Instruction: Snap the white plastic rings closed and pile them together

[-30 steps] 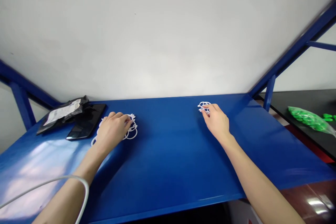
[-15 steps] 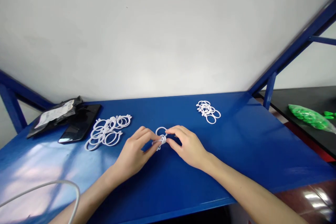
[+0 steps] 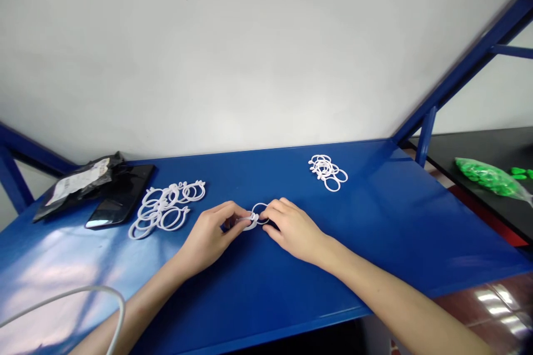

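Note:
My left hand (image 3: 212,233) and my right hand (image 3: 291,227) meet over the middle of the blue table (image 3: 375,233). Both pinch small white plastic rings (image 3: 256,216) held between their fingertips, just above the tabletop. A larger heap of white rings (image 3: 166,208) lies to the left of my left hand. A smaller pile of white rings (image 3: 327,169) rests farther back on the right, beyond my right hand.
A black phone (image 3: 119,202) and a dark plastic bag with a white label (image 3: 77,183) lie at the back left. A white cable (image 3: 83,294) curves at the near left. A bag of green pieces (image 3: 487,175) sits on a black surface to the right.
A second ago each hand was at its own pile of rings. Both then came to the table's middle with rings, and since half a second ago they hold them slightly differently.

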The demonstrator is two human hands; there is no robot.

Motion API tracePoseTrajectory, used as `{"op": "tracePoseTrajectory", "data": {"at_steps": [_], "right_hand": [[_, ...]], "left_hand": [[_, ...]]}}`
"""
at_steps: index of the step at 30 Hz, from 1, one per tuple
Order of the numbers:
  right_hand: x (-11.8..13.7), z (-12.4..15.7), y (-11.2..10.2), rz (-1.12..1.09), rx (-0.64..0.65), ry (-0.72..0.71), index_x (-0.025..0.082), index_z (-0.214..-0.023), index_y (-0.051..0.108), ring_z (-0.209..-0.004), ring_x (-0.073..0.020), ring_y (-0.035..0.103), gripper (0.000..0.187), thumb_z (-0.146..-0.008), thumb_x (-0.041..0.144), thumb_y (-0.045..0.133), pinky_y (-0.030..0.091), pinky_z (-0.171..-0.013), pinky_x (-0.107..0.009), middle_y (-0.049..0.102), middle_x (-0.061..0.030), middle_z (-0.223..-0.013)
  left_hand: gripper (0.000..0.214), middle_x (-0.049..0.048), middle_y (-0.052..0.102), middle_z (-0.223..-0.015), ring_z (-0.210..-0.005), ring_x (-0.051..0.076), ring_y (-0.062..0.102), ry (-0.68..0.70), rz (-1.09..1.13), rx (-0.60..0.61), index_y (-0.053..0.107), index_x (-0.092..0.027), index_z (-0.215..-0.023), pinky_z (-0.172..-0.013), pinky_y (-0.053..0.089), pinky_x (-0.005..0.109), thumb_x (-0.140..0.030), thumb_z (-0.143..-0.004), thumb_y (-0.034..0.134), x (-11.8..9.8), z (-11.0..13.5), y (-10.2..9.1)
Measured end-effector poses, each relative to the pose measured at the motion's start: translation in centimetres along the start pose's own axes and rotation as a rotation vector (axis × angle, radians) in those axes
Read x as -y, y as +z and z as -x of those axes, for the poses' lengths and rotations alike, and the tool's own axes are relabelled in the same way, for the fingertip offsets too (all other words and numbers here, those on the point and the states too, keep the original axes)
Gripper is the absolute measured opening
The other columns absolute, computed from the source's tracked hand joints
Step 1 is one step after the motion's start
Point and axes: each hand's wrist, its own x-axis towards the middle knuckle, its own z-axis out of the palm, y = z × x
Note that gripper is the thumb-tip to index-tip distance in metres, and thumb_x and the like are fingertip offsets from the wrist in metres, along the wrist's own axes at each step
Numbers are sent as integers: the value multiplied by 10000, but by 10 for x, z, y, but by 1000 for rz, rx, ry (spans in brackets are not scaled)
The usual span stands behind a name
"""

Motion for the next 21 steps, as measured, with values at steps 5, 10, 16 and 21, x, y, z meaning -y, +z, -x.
{"op": "tracePoseTrajectory", "data": {"at_steps": [5, 10, 16, 21], "right_hand": [[-4, 0, 1, 68, 10, -13, 187, -1074, 717, -930, -233, 597, 119, -995, 205, 630, 547, -874, -409, 687, -71, -1011], [-4, -1, -1, 85, 19, 5, 161, -1029, 737, -915, -232, 600, 126, -998, 194, 620, 554, -845, -395, 688, -81, -993], [-2, 0, -7, 72, 26, 26, 164, -993, 730, -920, -215, 620, 109, -994, 173, 622, 552, -846, -372, 693, -70, -988], [-1, 0, -6, 59, 0, 22, 166, -959, 712, -904, -209, 627, 107, -992, 149, 611, 556, -834, -362, 692, -71, -976]], "left_hand": [[213, -11, 731, -792, -645, 136, 620, -49, -28, 50, 723, -227, -904, -614, 475, 240, -403, -967, 621, 2, -1, -8], [216, -14, 722, -794, -669, 144, 626, -56, -103, 55, 709, -238, -933, -622, 462, 241, -412, -980, 591, 9, -3, -13], [225, 23, 747, -910, -748, 199, 674, -161, -427, 25, 690, -239, -967, -680, 476, 294, -396, -990, 531, 30, -3, -23], [277, 127, 745, -1035, -938, 331, 674, -98, -766, -72, 712, -180, -1029, -826, 502, 438, -332, -997, 483, 45, -4, -36]]}}
